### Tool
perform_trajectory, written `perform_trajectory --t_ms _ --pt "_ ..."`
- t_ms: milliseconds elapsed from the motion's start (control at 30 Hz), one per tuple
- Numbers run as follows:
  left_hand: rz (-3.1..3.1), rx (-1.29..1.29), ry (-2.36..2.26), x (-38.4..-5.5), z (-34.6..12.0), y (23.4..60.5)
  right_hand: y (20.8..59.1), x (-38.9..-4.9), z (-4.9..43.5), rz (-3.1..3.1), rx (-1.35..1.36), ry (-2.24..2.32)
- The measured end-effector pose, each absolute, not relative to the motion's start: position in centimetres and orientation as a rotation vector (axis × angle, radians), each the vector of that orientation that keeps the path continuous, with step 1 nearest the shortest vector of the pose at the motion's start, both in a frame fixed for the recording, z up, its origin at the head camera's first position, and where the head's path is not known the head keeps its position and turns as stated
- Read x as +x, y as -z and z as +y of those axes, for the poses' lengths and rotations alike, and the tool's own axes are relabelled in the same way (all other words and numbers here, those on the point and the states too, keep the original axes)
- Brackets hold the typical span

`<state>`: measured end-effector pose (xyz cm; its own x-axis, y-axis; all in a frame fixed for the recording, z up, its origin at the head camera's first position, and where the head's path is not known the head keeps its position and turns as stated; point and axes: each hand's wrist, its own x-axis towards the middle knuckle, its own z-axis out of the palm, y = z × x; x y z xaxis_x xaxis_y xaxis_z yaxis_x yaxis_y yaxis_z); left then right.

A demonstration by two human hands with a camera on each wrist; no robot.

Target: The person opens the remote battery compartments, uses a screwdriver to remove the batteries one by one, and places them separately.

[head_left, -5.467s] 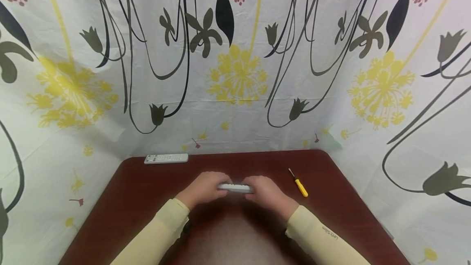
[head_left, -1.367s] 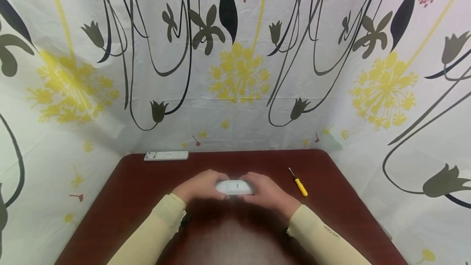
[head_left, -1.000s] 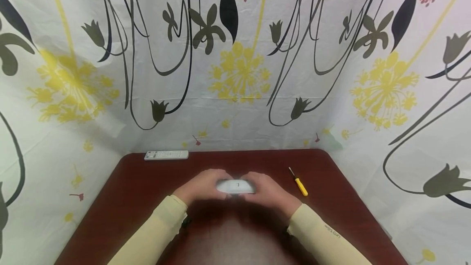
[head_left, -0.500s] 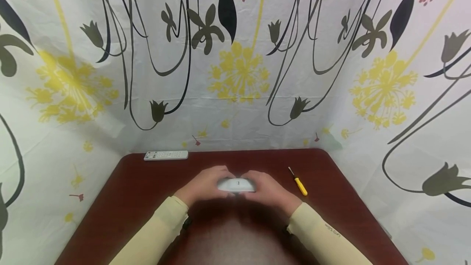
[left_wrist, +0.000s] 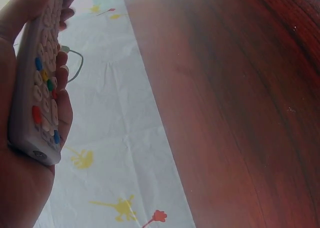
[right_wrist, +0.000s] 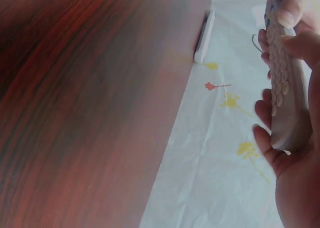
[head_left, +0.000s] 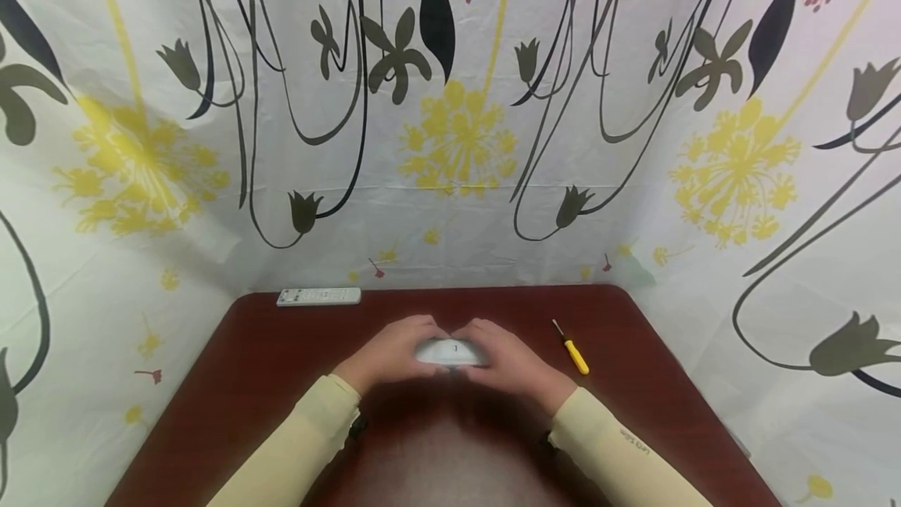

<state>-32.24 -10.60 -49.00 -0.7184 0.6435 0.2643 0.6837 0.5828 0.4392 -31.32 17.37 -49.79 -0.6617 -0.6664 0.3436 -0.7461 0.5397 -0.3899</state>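
Arms: both are reaching forward, slanting inward.
Left hand and right hand: are each gripping one end of the remote.
Remote: is being held above the table.
Fingers: are curling round it, thumbs pinching.

The held remote control has a pale grey body and whitish buttons, with blue, yellow, green and red ones among them. Another remote control is white. The screwdriver has a bright yellow handle. Dark reddish-brown wood grain streaks the table. The white cloth carries yellow seed-heads, coral-red blossoms, olive-grey tulips and near-black leaves. The sleeves are pale yellow, the right one bearing small dark lettering.
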Motion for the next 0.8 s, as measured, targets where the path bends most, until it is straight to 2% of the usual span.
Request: perform_trajectory --t_ms 233,800 --pt "-2.737 -1.123 0.840 -32.21 -10.75 48.92 49.88 -31.67 17.29 -2.482 1.317 -0.747" --pt "-2.715 -1.145 0.817 -32.37 -10.77 48.71 49.25 -31.26 17.67 -2.489 1.375 -0.700"
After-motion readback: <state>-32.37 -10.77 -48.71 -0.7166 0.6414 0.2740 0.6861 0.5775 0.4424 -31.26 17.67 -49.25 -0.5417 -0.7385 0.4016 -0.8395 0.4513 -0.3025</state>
